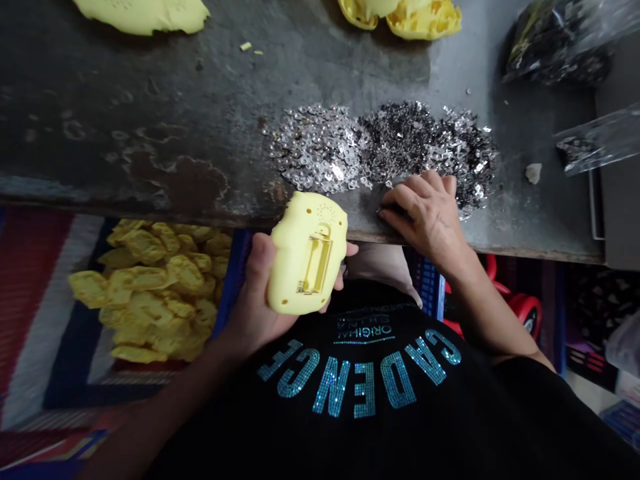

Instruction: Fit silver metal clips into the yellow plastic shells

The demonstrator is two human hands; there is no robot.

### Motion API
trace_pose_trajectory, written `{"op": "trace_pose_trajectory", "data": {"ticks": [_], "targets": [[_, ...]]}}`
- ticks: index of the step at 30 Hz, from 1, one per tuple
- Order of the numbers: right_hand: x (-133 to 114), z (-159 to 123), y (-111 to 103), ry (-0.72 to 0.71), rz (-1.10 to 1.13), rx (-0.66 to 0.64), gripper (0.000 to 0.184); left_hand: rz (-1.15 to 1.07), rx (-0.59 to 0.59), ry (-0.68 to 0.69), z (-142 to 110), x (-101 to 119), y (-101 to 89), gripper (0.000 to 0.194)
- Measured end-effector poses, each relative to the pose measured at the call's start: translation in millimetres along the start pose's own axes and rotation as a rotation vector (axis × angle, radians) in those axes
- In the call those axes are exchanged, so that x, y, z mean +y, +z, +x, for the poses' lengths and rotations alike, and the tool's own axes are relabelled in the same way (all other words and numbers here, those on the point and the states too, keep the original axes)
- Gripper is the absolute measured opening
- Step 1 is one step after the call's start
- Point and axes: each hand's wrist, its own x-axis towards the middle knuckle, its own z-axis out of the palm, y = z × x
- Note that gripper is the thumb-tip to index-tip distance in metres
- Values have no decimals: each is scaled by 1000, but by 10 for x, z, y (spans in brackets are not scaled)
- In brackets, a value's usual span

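My left hand [260, 280] is wrapped round a yellow plastic toy casing [293, 267] below the bench edge. Its back faces me, with an uncovered battery compartment [316, 263], small screw holes and a patch of tiny speaker holes. At the bench's front edge, my right hand [425, 207] has its thumb and fingertips pinched together. Whatever sits in that pinch is too small to make out. Just beyond it lie piles of small metal contact pieces: flat shiny ones [320, 147] at left, darker ones [400, 137] in the middle, and more shiny ones [465, 157] at right.
Yellow casings [145, 15] lie along the bench's far side, with another group [425, 20] farther right. Plastic bags of metal parts [555, 47] stand at the right. Many yellow shells [165, 287] fill the space below left. The metal bench [240, 100] ends just above my lap.
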Motion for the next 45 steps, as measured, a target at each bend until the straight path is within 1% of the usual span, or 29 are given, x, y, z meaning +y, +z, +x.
{"op": "trace_pose_trajectory", "data": {"ticks": [2,4,8,10,12,15,17,20,25,29,31,34,38,41,43,45], "targets": [[2,-28,-5,-18,23,20,22,-29,-15,-1,13,-3,27,85],[-25,-45,-51,-40,79,76,23,-52,-35,-19,23,5,58,82],[-155,-67,-265,-129,342,193,22,-72,-118,-144,26,43,120,70],[-222,-73,-379,-204,480,202,21,-65,-142,-191,16,55,149,67],[-268,-78,-462,-264,546,185,19,-61,-161,-202,-2,59,178,66],[-299,-89,-530,-318,520,145,18,-31,-160,-224,-41,63,222,67],[-305,-104,-556,-353,477,120,20,1,-131,-244,-71,68,251,68],[-315,-137,-588,-416,432,108,19,9,-133,-253,-115,70,289,72],[-350,-186,-639,-517,413,165,13,7,-155,-231,-176,53,341,66],[-399,-213,-683,-587,329,217,10,18,-149,-217,-207,26,371,66],[-426,-235,-697,-592,260,232,9,21,-149,-210,-218,6,378,70],[-462,-283,-691,-568,180,238,13,18,-153,-191,-230,-21,386,75],[-492,-367,-660,-544,177,264,14,5,-149,-195,-238,-27,392,86],[-497,-435,-654,-511,263,266,17,-10,-150,-194,-243,-22,387,82],[-493,-469,-651,-438,360,256,16,-20,-161,-191,-252,-24,386,76],[-484,-479,-632,-349,445,288,13,-16,-157,-171,-266,-39,397,76]]}}
